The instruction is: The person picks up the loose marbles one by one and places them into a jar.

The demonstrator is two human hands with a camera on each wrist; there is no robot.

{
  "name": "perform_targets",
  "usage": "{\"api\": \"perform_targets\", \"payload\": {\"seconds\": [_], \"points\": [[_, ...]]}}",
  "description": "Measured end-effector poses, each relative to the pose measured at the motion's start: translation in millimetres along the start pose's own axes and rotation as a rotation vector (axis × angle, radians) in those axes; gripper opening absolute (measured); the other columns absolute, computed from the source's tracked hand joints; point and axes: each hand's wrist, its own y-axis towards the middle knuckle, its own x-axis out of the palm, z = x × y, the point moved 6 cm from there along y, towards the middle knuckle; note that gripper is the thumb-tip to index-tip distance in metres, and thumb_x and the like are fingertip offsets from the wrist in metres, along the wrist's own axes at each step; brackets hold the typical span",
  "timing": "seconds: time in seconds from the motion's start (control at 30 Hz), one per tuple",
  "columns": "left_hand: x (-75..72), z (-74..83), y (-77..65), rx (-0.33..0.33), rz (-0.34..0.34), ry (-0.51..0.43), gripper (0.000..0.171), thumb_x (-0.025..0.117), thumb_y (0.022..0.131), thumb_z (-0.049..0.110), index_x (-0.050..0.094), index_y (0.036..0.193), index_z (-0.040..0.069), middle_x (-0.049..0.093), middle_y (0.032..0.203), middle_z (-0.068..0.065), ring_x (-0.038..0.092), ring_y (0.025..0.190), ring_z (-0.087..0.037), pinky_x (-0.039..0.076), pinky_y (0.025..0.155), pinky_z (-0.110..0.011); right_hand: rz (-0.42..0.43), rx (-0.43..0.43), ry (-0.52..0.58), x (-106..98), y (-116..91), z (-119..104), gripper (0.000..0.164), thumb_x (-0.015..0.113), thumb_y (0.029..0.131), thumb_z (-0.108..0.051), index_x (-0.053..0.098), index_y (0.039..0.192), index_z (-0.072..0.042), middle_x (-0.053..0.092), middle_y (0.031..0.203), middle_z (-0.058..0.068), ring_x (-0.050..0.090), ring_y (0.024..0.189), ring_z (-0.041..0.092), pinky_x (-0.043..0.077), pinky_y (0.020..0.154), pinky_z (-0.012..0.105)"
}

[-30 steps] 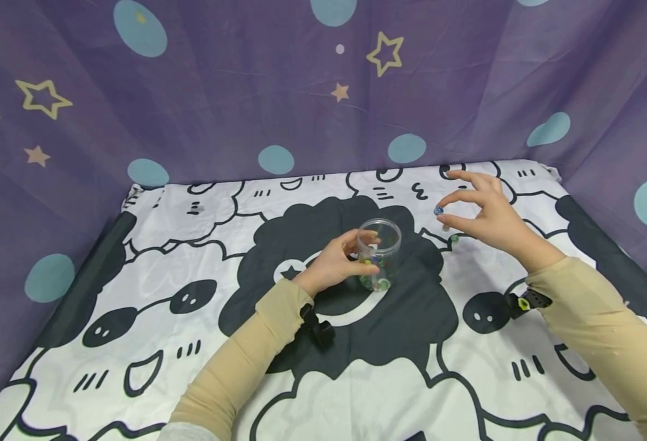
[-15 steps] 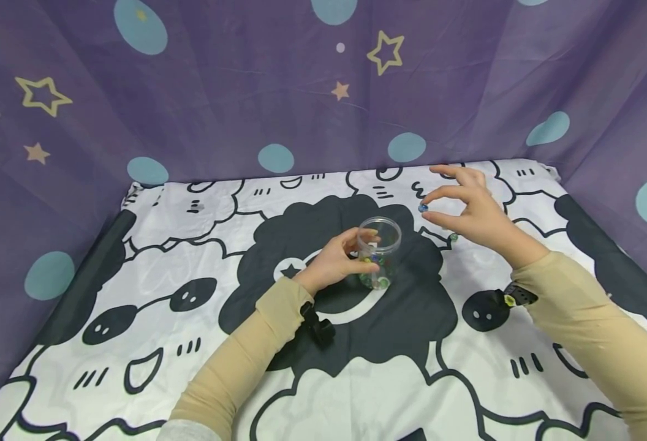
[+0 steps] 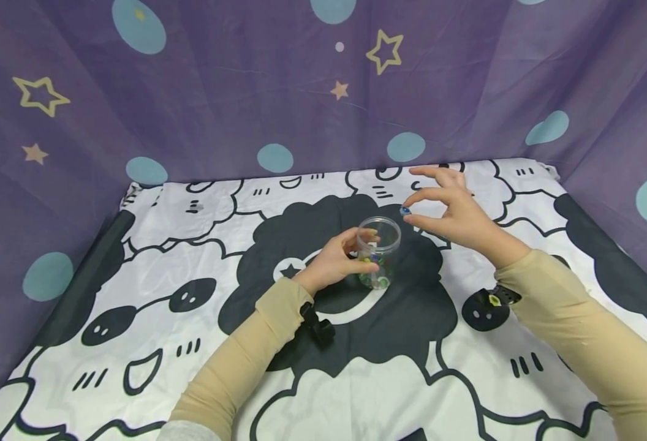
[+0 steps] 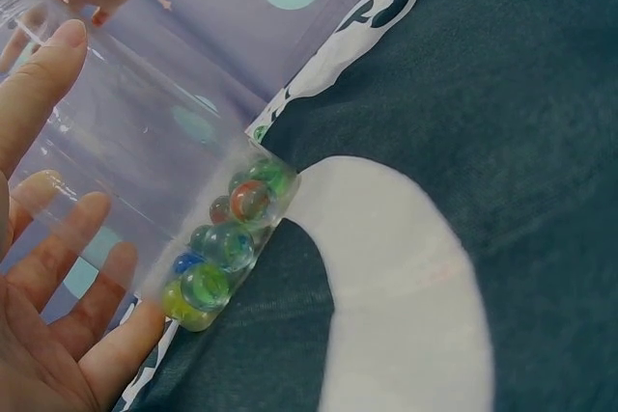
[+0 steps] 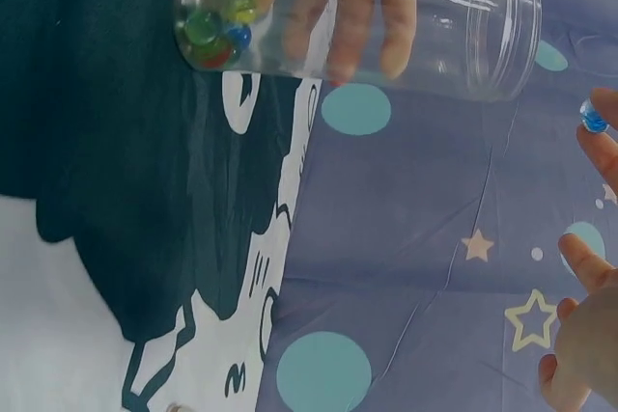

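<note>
My left hand (image 3: 331, 263) grips a clear open-topped jar (image 3: 388, 257) round its side, thumb on the near side and fingers behind. The jar stands upright on the cloth. Several glass marbles (image 4: 230, 246), green, yellow, blue and red-brown, lie at its bottom. Between thumb and index finger my right hand (image 3: 461, 214) pinches a blue marble (image 3: 405, 211), its other fingers spread. That hand is in the air just right of the jar's rim and slightly higher. In the right wrist view, the blue marble (image 5: 593, 117) sits beyond the jar's mouth.
A black and white cartoon cloth (image 3: 323, 398) covers the table. Purple curtains (image 3: 219, 92) with stars and dots close off the back and sides. In the left wrist view a small green marble (image 4: 259, 132) shows on the cloth past the jar's base.
My right hand has moved left with the blue marble, from well right of the jar to near its rim. The left hand and jar have stayed in place.
</note>
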Motion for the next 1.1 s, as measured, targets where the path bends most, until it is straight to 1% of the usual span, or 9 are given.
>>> {"api": "perform_targets", "payload": {"seconds": [0.17, 0.37, 0.53, 0.67, 0.9, 1.1], "points": [[-0.2, -1.6, 0.8, -0.002, 0.004, -0.003, 0.058, 0.074, 0.082, 0.009, 0.048, 0.135, 0.011, 0.054, 0.135, -0.005, 0.051, 0.121, -0.022, 0.043, 0.098, -0.040, -0.004, -0.036, 0.018, 6, 4, -7, 0.013, 0.075, 0.079, -0.005, 0.073, 0.092, -0.008, 0.041, 0.142, 0.018, 0.021, 0.134, 0.041, 0.013, 0.103, 0.067], [-0.3, -3.0, 1.0, -0.005, -0.003, 0.001, 0.056, 0.074, 0.082, 0.011, 0.049, 0.133, 0.013, 0.054, 0.135, -0.004, 0.051, 0.120, -0.021, 0.044, 0.096, -0.040, -0.017, -0.050, 0.026, 13, 7, -12, 0.012, 0.076, 0.079, -0.007, 0.074, 0.091, -0.010, 0.043, 0.142, 0.017, 0.022, 0.133, 0.039, 0.012, 0.103, 0.066], [-0.5, -1.6, 0.8, 0.000, -0.009, -0.002, 0.060, 0.073, 0.083, 0.010, 0.047, 0.136, 0.011, 0.053, 0.136, -0.006, 0.050, 0.121, -0.022, 0.043, 0.097, -0.042, -0.041, -0.041, 0.027, 19, 9, -11, 0.011, 0.075, 0.079, -0.008, 0.073, 0.090, -0.010, 0.042, 0.143, 0.016, 0.021, 0.132, 0.037, 0.013, 0.101, 0.066], [-0.6, -1.0, 0.5, -0.005, -0.004, 0.004, 0.058, 0.074, 0.083, 0.010, 0.049, 0.134, 0.012, 0.053, 0.135, -0.005, 0.051, 0.119, -0.022, 0.043, 0.097, -0.041, -0.058, -0.036, 0.031, 22, 9, -12, 0.011, 0.075, 0.080, -0.008, 0.073, 0.090, -0.011, 0.042, 0.142, 0.016, 0.021, 0.132, 0.037, 0.014, 0.101, 0.066], [-0.3, -2.5, 0.6, -0.006, 0.003, 0.005, 0.056, 0.074, 0.082, 0.010, 0.050, 0.132, 0.013, 0.053, 0.135, -0.005, 0.051, 0.119, -0.021, 0.044, 0.096, -0.040, -0.075, -0.025, 0.032, 23, 8, -12, 0.013, 0.075, 0.080, -0.009, 0.073, 0.093, -0.011, 0.042, 0.143, 0.015, 0.022, 0.132, 0.036, 0.016, 0.100, 0.066], [-0.8, -1.7, 0.7, 0.001, 0.003, 0.002, 0.055, 0.074, 0.082, 0.010, 0.050, 0.132, 0.013, 0.054, 0.135, -0.006, 0.050, 0.121, -0.022, 0.043, 0.097, -0.041, -0.079, -0.019, 0.014, 18, 6, -8, 0.015, 0.074, 0.081, -0.009, 0.072, 0.095, -0.011, 0.042, 0.142, 0.016, 0.022, 0.132, 0.037, 0.016, 0.101, 0.065]]}}
